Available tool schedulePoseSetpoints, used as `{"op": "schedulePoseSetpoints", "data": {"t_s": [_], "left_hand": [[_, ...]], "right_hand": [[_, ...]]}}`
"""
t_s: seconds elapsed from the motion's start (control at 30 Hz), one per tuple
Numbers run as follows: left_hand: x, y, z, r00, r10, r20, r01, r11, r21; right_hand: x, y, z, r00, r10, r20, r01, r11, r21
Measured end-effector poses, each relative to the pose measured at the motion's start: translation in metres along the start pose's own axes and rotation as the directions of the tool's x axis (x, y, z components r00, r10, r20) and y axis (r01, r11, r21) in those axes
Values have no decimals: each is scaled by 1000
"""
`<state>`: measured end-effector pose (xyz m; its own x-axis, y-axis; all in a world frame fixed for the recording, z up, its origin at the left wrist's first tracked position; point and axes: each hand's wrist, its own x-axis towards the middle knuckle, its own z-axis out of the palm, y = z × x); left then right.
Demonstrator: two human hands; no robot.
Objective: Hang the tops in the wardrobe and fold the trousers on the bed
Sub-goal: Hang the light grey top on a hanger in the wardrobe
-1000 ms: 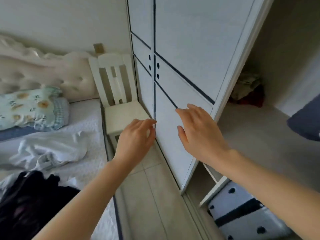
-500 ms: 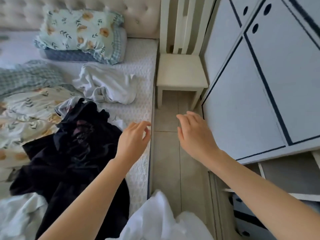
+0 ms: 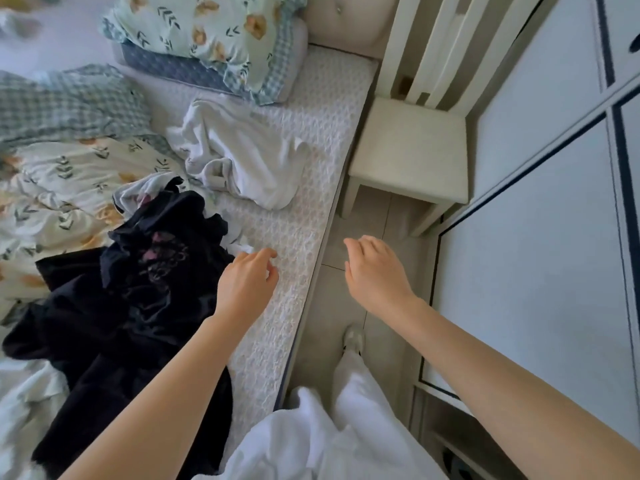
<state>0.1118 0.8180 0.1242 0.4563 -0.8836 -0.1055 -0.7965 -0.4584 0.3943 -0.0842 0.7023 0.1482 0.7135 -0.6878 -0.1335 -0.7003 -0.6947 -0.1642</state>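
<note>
A heap of black clothes (image 3: 138,292) lies on the bed (image 3: 304,188) at the left. Further up the mattress sits a crumpled white garment (image 3: 242,157). My left hand (image 3: 247,282) hovers over the mattress just right of the black heap, fingers loosely curled, holding nothing. Above the floor strip between bed and wardrobe, my right hand (image 3: 375,271) is also empty with fingers loosely bent. The wardrobe (image 3: 540,237), white with dark trim, fills the right side.
A cream chair (image 3: 412,157) stands between bed and wardrobe at the head end. A floral pillow (image 3: 207,39) and floral quilt (image 3: 52,181) cover the bed's left part. My white-trousered leg and shoe (image 3: 353,337) stand on the tiled floor.
The view has swung down and left from the wardrobe door to the bed. Both hands left the wardrobe and lowered; the left one now sits over the mattress beside the black clothes.
</note>
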Motion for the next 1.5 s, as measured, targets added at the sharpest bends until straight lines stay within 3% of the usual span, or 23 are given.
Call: {"op": "schedulePoseSetpoints", "data": {"t_s": [0.43,0.9,1.1,1.27,1.43,1.5], "left_hand": [[148,37,31,955,-293,37,295,953,-71],[354,-88,36,852,-511,117,523,843,-130],[427,-154,51,806,-586,77,591,791,-161],[468,-188,72,696,-716,58,706,666,-241],[495,-211,86,769,-633,-91,618,772,-150],[504,-218,91,747,-661,-76,641,746,-180]], "right_hand": [[183,91,-11,966,-202,161,209,978,-29],[419,69,31,919,-277,280,285,958,14],[507,55,76,897,-216,386,212,976,53],[569,46,117,863,-150,483,131,989,74],[617,40,151,859,-37,510,-63,982,177],[630,36,164,850,-32,526,-106,967,230]]}}
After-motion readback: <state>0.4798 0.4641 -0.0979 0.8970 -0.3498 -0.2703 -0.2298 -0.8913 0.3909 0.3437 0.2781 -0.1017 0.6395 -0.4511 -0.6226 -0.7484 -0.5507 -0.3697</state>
